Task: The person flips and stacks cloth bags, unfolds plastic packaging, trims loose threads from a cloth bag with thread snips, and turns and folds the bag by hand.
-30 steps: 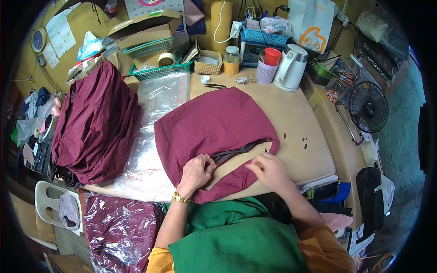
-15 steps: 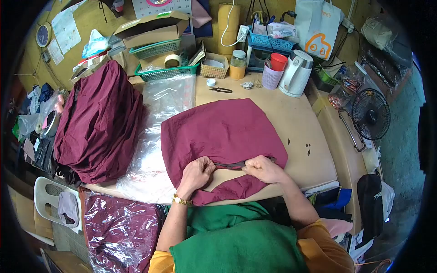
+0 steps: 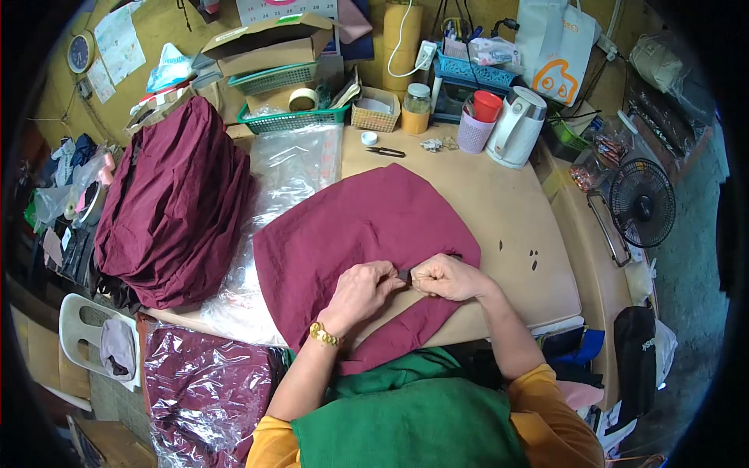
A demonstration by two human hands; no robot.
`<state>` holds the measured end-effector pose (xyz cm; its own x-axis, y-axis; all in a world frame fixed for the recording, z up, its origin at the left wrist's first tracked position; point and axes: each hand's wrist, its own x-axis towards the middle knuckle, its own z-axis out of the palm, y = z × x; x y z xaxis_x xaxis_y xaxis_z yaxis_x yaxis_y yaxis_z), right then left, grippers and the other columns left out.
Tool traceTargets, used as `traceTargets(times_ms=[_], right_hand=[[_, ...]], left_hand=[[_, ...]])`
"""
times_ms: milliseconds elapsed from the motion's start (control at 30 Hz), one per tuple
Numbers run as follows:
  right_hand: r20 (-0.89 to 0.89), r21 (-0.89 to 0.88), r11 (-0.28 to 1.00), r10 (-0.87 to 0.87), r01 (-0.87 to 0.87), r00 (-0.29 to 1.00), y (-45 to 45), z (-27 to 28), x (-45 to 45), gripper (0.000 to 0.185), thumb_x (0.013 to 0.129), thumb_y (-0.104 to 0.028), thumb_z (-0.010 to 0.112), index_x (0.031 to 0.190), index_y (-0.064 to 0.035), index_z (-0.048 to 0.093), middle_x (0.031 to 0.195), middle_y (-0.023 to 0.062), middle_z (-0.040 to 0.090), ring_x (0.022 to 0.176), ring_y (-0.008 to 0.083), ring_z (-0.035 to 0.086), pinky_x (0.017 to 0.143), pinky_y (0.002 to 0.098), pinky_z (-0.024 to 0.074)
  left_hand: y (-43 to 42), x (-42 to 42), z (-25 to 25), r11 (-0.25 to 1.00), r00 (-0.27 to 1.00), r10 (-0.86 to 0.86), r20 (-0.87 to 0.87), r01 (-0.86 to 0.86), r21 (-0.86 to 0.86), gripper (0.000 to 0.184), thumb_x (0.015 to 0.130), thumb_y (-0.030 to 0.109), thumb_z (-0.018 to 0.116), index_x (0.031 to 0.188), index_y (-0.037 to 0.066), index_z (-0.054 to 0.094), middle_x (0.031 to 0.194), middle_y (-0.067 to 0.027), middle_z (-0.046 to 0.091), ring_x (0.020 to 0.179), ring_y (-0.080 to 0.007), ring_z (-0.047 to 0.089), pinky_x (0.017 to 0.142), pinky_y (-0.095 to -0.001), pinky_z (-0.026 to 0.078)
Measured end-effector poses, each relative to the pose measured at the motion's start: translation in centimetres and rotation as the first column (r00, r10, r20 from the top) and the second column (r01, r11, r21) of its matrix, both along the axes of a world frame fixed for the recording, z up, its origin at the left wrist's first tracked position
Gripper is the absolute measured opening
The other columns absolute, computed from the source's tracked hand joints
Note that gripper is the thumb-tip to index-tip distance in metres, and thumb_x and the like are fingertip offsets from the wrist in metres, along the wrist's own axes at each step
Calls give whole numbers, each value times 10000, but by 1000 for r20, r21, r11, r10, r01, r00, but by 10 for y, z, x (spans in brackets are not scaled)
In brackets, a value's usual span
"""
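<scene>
A maroon fabric bag [image 3: 367, 214] lies flat on the tan table [image 3: 519, 210], with its strap or handle looping toward the front edge. My left hand [image 3: 363, 295], with a gold watch on the wrist, pinches the bag's dark-lined opening edge. Close beside it on the right, my right hand [image 3: 446, 278] is closed on the same edge. The fingertips of both hands nearly meet over a small dark bit of the lining. What lies inside the pinches is hidden by the fingers.
A tall pile of maroon fabric [image 3: 175, 207] stands at the left beside clear plastic sheets [image 3: 292, 160]. Small black snips [image 3: 385, 151], a jar [image 3: 416, 108], a white kettle [image 3: 518, 127] and baskets line the back. Plastic-wrapped maroon fabric [image 3: 211, 390] sits below left.
My right hand has come in from the right and closed on the opening edge. My left hand has shifted right and up, nearer to it. The bag's edge is now bunched between them.
</scene>
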<state>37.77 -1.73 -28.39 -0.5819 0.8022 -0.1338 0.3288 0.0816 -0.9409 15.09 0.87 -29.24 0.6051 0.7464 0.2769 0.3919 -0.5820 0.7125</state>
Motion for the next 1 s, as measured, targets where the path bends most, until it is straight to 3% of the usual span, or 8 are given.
traceTargets(times_ms=[167, 267, 433, 633, 800, 867, 933, 1000], right_hand=[[-102, 51, 998, -37, 42, 994, -7, -19, -2, 266, 934, -88, 525, 681, -31, 465, 628, -2, 462, 597, 79, 409, 557, 256, 362], [-159, 43, 996, -73, 81, 985, -2, -20, -5, 285, 948, -104, 511, 674, -38, 468, 620, -17, 454, 596, 69, 399, 538, 269, 348], [-156, -47, 999, -1, -7, 988, 12, 8, -13, 299, 922, -129, 531, 650, -22, 467, 567, 25, 441, 547, 108, 382, 521, 314, 348], [564, 235, 931, 103, -279, 819, 23, 61, -45, 247, 775, -161, 534, 652, 43, 600, 650, 277, 571, 644, 437, 603, 613, 510, 464], [596, 182, 901, 217, -394, 773, 61, 72, -52, 251, 769, -166, 565, 664, 58, 611, 595, 232, 577, 588, 350, 626, 569, 460, 472], [271, 13, 867, 476, -498, 836, 94, 84, -47, 242, 811, -167, 573, 752, 63, 619, 617, 181, 603, 570, 219, 634, 534, 399, 471], [56, -50, 997, 53, -50, 997, 146, 79, -25, 181, 873, -89, 486, 914, 11, 632, 726, 62, 655, 555, 96, 596, 484, 301, 468], [349, 379, 900, -354, 215, 868, 217, 56, -9, 276, 937, -168, 506, 1092, 25, 629, 916, 153, 682, 793, 252, 663, 718, 401, 531]], left_hand=[[7, -4, -17, 894, 1000, -18, -25, 5, -448, 140, 848, 135, 709, 862, 12, 643, 732, -133, 634, 637, -264, 609, 666, -365, 512], [-15, 13, 2, 989, 942, 106, 320, -134, 65, 134, 817, 52, 736, 904, 18, 640, 771, -96, 648, 639, -234, 603, 673, -331, 521], [-20, 8, -19, 988, 905, 133, 403, -88, -128, 344, 745, 81, 822, 1055, 20, 687, 777, -45, 638, 644, -138, 586, 613, -273, 505], [-11, 5, -50, 983, 854, 176, 489, -123, -138, 193, 781, 96, 800, 936, 12, 724, 785, -32, 632, 751, -130, 593, 690, -269, 485], [-7, 7, -52, 978, 803, 192, 564, -112, -173, 114, 797, 32, 767, 860, -32, 698, 823, -74, 642, 747, -139, 579, 648, -258, 469], [-3, 5, -56, 975, 817, 184, 547, -78, -210, 90, 835, 38, 735, 893, -28, 712, 839, -74, 658, 766, -143, 593, 681, -264, 477], [-2, 7, -47, 930, 827, 234, 512, -37, -366, 86, 872, 38, 698, 929, -20, 726, 856, -76, 660, 794, -142, 600, 703, -269, 478], [1, 6, -50, 930, 820, 249, 515, -54, -363, 108, 912, 66, 673, 958, -12, 733, 832, -53, 670, 756, -112, 594, 671, -244, 470]])
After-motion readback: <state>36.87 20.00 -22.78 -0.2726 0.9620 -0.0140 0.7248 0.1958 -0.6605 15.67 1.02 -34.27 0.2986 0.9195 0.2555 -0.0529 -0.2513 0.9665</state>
